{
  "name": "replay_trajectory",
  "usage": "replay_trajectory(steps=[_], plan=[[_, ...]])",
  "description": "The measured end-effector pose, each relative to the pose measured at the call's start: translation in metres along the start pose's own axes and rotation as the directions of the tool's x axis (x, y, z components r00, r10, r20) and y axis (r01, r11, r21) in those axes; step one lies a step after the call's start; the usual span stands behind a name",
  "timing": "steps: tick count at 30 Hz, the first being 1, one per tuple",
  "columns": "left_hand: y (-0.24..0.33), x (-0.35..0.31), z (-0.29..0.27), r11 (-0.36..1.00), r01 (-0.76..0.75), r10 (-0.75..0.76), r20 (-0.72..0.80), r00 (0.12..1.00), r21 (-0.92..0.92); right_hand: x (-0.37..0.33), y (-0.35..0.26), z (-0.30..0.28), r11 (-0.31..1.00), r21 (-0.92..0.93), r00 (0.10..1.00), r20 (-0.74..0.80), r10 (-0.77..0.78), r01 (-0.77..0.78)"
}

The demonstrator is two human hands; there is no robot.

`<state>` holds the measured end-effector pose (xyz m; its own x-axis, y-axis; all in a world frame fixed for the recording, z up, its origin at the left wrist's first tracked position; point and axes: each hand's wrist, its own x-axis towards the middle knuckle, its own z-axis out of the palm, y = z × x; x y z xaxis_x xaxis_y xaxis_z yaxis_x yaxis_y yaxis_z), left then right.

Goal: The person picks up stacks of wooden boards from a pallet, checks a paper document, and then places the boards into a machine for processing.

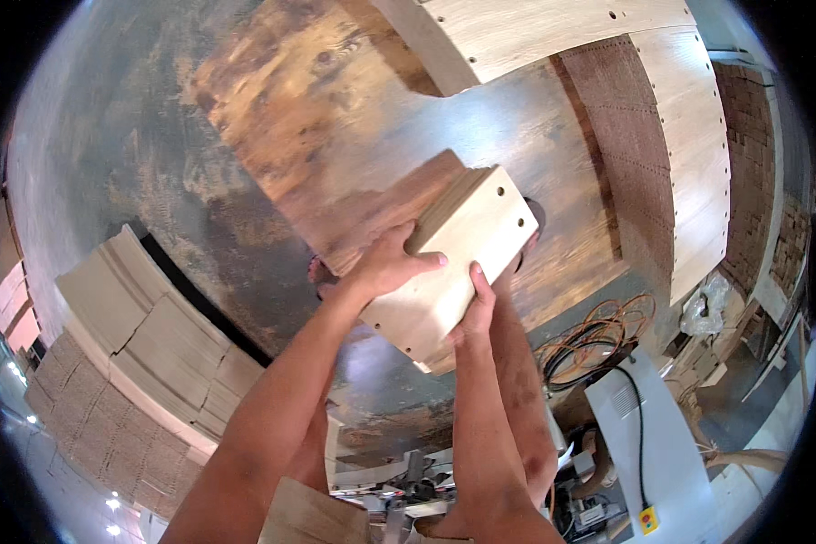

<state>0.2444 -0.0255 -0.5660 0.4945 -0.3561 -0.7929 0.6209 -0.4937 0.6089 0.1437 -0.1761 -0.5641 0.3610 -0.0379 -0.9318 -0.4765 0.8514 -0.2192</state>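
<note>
A short stack of pale wooden boards (476, 234) with small dark holes near its ends is held between my two hands, tilted, above a large wood sheet. My left hand (388, 265) grips its left long edge, thumb on the top face, fingers hidden round the side. My right hand (477, 313) clasps the opposite edge near the close end, thumb also on top; its other fingers are mostly hidden beneath. How many boards are in the stack I cannot tell.
Under the boards lies the stained wood sheet (308, 118) on the floor. Large stacks of drilled boards (684, 154) stand at the far right, and more boards (168, 335) at the left. Coiled cables (598, 340) and a grey machine panel (653, 444) are at the lower right.
</note>
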Motion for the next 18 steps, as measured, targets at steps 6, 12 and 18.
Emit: replay_trajectory(steps=[6,12,18], plan=[[0.033,0.102,0.030,1.000,-0.012,0.010,-0.058,0.998,-0.025,0.067,-0.090,0.016,0.995,-0.011,0.994,-0.061,-0.095,0.094],[0.085,0.187,0.038,0.996,-0.079,0.085,0.124,0.989,-0.046,0.151,-0.154,-0.017,0.998,0.032,0.992,0.106,-0.064,0.061],[0.097,0.228,0.037,0.943,-0.092,0.083,0.041,0.996,0.319,0.167,-0.170,0.018,0.992,0.050,0.993,-0.016,-0.117,0.117]])
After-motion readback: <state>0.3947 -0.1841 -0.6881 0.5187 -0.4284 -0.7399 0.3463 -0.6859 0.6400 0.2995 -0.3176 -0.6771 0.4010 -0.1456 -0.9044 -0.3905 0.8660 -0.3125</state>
